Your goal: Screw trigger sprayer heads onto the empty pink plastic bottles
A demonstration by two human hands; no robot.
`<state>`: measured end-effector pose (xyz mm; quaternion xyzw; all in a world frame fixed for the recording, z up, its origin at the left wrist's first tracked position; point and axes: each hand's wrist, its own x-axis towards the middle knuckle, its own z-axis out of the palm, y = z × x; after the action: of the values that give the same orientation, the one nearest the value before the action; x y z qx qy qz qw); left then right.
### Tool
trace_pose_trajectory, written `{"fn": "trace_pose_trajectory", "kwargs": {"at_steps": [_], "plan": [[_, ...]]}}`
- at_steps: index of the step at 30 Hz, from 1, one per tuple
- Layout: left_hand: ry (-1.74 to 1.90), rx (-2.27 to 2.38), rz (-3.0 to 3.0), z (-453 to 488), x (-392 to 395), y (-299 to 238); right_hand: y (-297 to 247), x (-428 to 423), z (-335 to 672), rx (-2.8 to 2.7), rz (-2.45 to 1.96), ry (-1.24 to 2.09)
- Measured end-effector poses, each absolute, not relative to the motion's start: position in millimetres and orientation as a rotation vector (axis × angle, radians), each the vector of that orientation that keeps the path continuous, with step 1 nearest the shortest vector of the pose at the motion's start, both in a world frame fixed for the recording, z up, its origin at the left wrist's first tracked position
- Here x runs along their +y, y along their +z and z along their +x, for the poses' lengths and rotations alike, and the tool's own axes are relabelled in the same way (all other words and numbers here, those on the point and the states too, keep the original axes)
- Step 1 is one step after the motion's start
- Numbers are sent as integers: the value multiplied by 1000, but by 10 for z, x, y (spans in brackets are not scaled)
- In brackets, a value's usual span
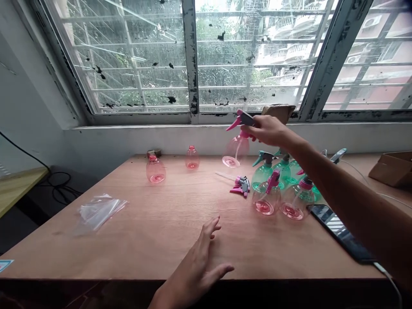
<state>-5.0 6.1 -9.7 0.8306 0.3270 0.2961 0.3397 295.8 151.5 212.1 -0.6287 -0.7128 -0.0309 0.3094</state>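
The right hand (268, 131) is gripping a pink spray bottle (236, 148) by its trigger head, holding it up above the tabletop (128, 253) near the rear edge. The bottle is appearing light and thin-walled, and its smooth clear body is likely slippery, so the trigger head and neck are offering the surest hold. The left hand (196, 262) is hovering open, fingers spread, over the front edge and holding nothing. Two headless bottles (156, 170) are standing toward the rear left. Loose trigger heads (241, 185) are lying just beside a cluster of pink and green bottles (267, 193), which is crowding the space below and right of the raised bottle. A phone (341, 231) is lying near the right edge.
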Motion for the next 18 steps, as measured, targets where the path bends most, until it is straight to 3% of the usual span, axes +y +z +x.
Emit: {"fn": "trace_pose_trajectory", "kwargs": {"at_steps": [7,18], "plan": [[708,852,2188,-97,110,-146,1999,2576,3095,-1926,-2220,99],[676,815,2162,-111,118,-138,1611,2831,3332,-1966,-2557,374]]}}
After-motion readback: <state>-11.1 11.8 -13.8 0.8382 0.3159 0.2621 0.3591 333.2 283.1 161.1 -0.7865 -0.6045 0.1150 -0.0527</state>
